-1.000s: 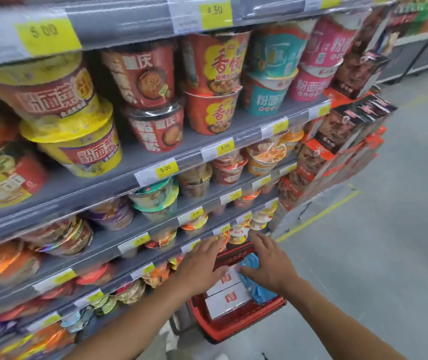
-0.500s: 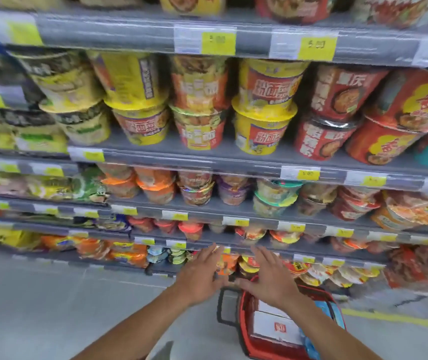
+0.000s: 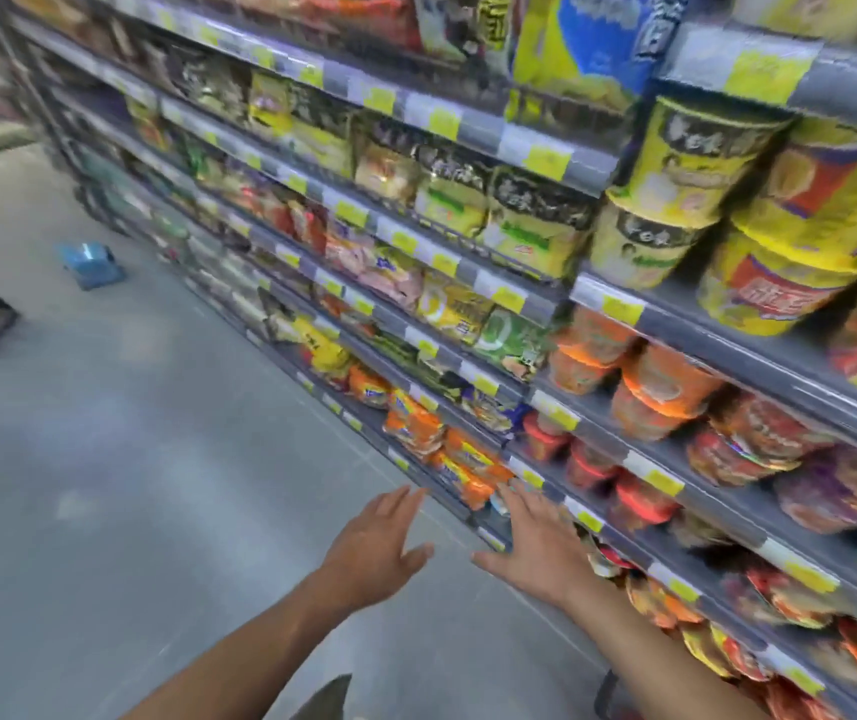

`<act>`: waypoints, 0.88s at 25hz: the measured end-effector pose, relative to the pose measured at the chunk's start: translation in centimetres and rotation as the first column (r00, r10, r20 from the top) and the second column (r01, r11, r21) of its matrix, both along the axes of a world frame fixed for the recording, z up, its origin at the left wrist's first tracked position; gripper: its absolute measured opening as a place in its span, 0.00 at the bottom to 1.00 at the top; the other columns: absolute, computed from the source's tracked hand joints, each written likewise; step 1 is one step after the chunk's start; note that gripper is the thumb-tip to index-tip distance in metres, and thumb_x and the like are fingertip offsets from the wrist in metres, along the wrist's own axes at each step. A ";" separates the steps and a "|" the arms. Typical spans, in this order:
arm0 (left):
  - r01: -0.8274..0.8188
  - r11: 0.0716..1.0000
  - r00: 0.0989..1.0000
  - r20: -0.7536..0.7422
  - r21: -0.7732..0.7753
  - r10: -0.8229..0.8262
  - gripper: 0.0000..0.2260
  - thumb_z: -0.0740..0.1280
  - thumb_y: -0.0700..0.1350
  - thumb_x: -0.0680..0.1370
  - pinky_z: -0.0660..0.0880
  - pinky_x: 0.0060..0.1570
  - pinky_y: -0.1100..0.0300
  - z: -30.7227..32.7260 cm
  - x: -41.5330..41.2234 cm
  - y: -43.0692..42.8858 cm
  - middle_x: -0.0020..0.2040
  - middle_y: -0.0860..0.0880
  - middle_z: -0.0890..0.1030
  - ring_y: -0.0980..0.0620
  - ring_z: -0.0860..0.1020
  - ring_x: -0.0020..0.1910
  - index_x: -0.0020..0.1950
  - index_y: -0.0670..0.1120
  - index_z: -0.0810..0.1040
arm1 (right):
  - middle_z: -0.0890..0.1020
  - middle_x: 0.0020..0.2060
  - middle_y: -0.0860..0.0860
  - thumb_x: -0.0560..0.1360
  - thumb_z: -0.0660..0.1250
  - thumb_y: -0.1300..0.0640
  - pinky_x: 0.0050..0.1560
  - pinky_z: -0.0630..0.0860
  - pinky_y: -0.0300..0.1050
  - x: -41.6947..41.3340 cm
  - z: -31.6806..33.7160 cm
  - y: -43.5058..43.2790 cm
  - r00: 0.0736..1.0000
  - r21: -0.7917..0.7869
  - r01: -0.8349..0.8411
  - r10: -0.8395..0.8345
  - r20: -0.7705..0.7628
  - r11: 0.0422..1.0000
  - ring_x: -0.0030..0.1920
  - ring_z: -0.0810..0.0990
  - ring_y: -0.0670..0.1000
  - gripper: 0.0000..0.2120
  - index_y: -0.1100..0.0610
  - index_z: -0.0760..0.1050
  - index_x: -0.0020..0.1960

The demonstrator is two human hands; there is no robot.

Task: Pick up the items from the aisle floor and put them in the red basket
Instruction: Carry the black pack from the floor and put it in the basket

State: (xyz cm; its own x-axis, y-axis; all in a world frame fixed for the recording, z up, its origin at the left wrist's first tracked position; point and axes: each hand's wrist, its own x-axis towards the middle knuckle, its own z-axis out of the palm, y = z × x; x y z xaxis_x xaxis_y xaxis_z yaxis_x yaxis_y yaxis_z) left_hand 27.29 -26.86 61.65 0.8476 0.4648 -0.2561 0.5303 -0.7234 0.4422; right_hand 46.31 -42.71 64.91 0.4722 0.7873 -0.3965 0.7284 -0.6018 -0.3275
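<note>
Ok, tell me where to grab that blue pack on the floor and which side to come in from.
Probably from above, on the open aisle side: the blue pack lies flat on the floor close to the foot of the shelves, so that side is cramped. Span its shorter width, thumb on one long edge, fingers on the other. The view is too blurred for finer detail.

Both forearms bare, reaching forward side by side. Left hand [image 3: 375,549] palm down, fingers straight and spread, holding nothing. Right hand [image 3: 538,548] same: flat, fingers splayed, thumb out toward the left hand. Hands near, not touching.
</note>
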 end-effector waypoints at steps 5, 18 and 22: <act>-0.256 0.967 0.967 -0.002 0.013 0.256 0.36 0.58 0.65 0.80 0.60 0.76 0.51 0.4 -10.6 8.8 0.83 0.49 0.53 0.47 0.55 0.80 0.83 0.52 0.50 | 0.51 0.84 0.46 0.68 0.62 0.24 0.81 0.54 0.56 -7.3 0.4 13.4 0.982 0.064 -0.187 0.188 -0.004 0.980 0.83 0.51 0.53 0.53 0.46 0.47 0.84; -0.660 0.750 0.747 0.068 -0.038 0.661 0.35 0.61 0.62 0.81 0.58 0.78 0.50 0.4 -21.4 23.7 0.83 0.50 0.53 0.49 0.53 0.81 0.83 0.52 0.52 | 0.54 0.84 0.48 0.64 0.56 0.21 0.81 0.55 0.55 -15.9 -0.6 37.9 0.863 0.113 -0.499 0.504 -0.019 0.859 0.83 0.53 0.51 0.56 0.48 0.51 0.84; -0.742 0.666 0.662 0.077 -0.072 0.746 0.34 0.61 0.63 0.81 0.58 0.78 0.51 0.4 -21.7 29.8 0.83 0.51 0.53 0.51 0.52 0.81 0.83 0.53 0.53 | 0.53 0.84 0.48 0.70 0.63 0.25 0.81 0.53 0.55 -16.0 -0.4 45.8 0.821 0.108 -0.564 0.570 -0.030 0.818 0.83 0.51 0.52 0.52 0.50 0.50 0.84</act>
State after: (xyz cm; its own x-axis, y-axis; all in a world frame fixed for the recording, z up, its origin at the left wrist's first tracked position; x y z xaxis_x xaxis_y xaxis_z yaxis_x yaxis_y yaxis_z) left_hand 5.62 2.94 62.07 0.2432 0.9441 -0.2227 0.8412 -0.0909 0.5331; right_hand 30.35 3.06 64.48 -0.0911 0.9420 -0.3230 0.9092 -0.0536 -0.4128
